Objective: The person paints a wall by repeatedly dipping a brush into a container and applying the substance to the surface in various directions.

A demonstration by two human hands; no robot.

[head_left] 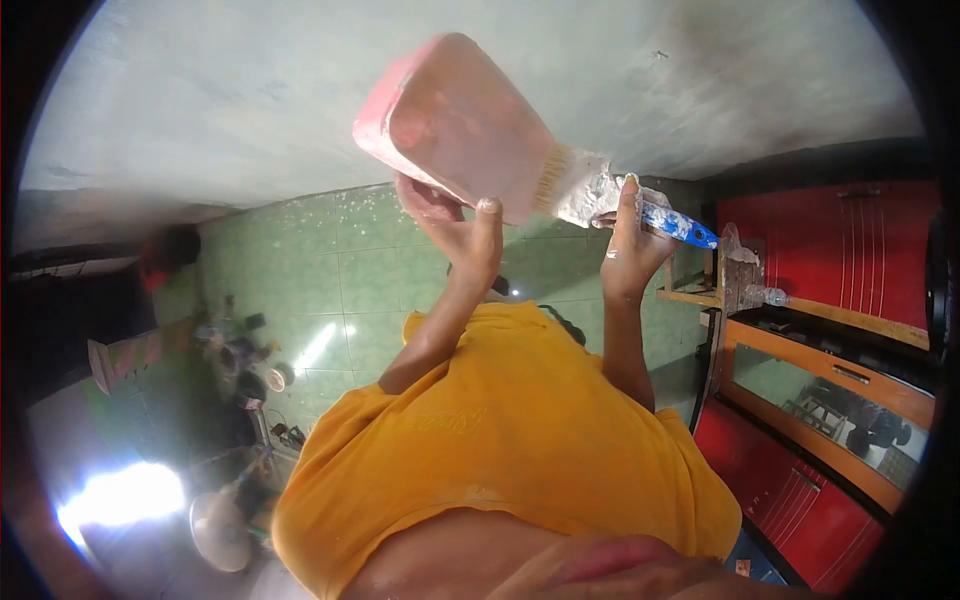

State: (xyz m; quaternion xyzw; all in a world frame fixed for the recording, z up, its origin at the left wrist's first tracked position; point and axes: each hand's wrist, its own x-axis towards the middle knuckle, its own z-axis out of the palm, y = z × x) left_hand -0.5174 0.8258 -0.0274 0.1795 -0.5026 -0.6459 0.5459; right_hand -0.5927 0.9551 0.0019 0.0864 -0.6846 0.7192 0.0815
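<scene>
My left hand [468, 232] is closed on a pink plastic tub [465, 125], with the thumb along its lower edge. Tilted up in front of the wall, the tub has whitish smears over its surface. A paintbrush [585, 188] with a blue handle is in my right hand [637, 250], its thumb laid along the paint-crusted neck. White paint coats much of the brush, and its pale bristle ends overlap the tub's right edge. Specks of white paint mark my right fingers and left thumb.
A whitewashed wall [270, 110] with grey patches rises ahead. Green floor tiles [370, 260] below carry paint spatters. To the right stand red cabinets [830, 250] and an orange-framed glass panel [820, 400]. Cluttered items and a fan-like object [222, 530] lie left.
</scene>
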